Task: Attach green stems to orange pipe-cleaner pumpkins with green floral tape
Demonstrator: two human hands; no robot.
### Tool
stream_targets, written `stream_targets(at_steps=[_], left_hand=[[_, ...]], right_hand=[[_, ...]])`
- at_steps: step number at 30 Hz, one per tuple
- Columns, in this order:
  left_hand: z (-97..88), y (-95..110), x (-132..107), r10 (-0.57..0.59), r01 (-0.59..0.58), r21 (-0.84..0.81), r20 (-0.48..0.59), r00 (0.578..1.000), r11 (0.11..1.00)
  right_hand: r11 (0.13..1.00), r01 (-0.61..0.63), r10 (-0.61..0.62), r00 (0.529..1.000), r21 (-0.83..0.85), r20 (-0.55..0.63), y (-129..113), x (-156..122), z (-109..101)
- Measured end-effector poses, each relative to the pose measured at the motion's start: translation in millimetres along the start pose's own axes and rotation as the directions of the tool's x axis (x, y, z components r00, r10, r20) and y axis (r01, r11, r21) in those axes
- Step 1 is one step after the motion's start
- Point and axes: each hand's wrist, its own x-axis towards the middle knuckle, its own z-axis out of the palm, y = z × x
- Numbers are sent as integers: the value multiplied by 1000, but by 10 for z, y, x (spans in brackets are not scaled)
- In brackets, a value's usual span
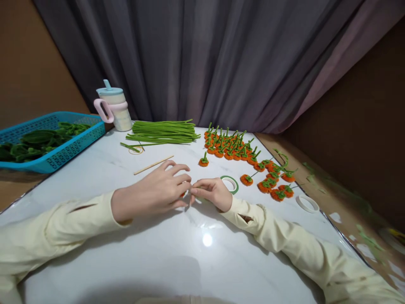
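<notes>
My left hand (155, 190) and my right hand (210, 192) meet fingertip to fingertip over the white table (158, 253). Both pinch a small piece between them; a bit of orange shows under the left fingers, mostly hidden. A roll of green tape (230, 184) lies just behind my right hand. One orange pipe-cleaner pumpkin with a green stem (203, 161) stands alone past the hands. A pile of the same pumpkins (229, 145) sits farther back, and several more (275, 183) lie to the right.
A bundle of green pipe cleaners (163, 131) lies at the back. A thin wooden stick (153, 165) lies left of centre. A blue basket of green leaves (47, 141) sits at left, a lidded cup (114, 106) behind it. A white tape ring (307, 203) lies near the right edge.
</notes>
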Motion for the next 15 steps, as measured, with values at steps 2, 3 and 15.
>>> stream_targets(at_steps=[2,3,15], left_hand=[[107,65,-9,-6,11,119,-42,999,993],[142,80,-7,-11,18,146,-51,999,989],[-62,-90,53,-72,232,-527,306,949,817]], right_hand=[[990,-70,68,997,121,22,18,15,-9],[984,-76,72,997,161,30,28,22,-15],[938,237,-202,967,-253,154,-63,-21,-23]])
